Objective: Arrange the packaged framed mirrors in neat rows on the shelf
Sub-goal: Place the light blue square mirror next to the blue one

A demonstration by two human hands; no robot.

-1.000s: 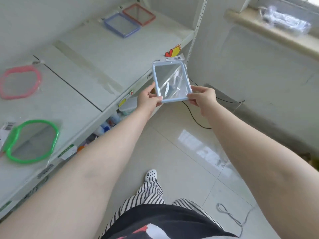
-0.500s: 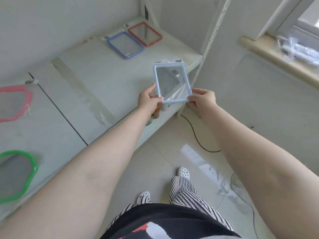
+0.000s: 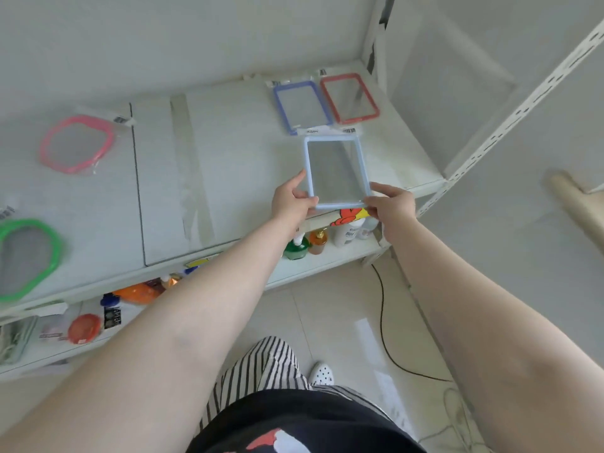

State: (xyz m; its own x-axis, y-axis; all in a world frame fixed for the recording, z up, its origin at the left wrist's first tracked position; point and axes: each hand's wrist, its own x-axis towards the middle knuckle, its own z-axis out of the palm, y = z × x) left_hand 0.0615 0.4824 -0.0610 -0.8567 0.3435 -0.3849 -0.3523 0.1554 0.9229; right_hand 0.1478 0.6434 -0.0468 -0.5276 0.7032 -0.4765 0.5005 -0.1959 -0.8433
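Over the shelf (image 3: 228, 152), glossy rectangular mirror (image 3: 336, 173), plastic-wrapped.

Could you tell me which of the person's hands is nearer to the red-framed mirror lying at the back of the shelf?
Right. The right hand pinches the light-blue mirror at its near right corner, below the red-framed mirror; the left hand grips the opposite corner, farther left.

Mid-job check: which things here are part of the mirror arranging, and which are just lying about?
Job:
- light blue mirror, held by left hand and right hand
- dark blue mirror
- red mirror
- pink mirror
- green mirror
- top shelf

Lying about:
- bottles on the lower shelf
- black cable on the floor
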